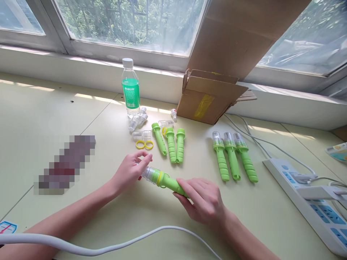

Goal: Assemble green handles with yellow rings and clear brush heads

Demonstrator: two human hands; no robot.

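Observation:
My right hand [202, 200] grips the ribbed green handle of a small torch-like piece [165, 179], held low over the table. My left hand [131, 169] pinches the clear cap [148, 172] at its other end, where a yellow ring sits at the joint. Just beyond lie three bare green handles [170, 144], two loose yellow rings [144, 144] and several clear caps [141, 126]. To the right, three finished green pieces with clear caps [233, 155] lie side by side.
A water bottle [130, 88] stands at the back by the window ledge. A folded cardboard box [208, 95] leans there too. A white power strip [311, 200] with cables lies at the right. A white cable [108, 247] crosses the near edge. A blurred patch [66, 164] is at the left.

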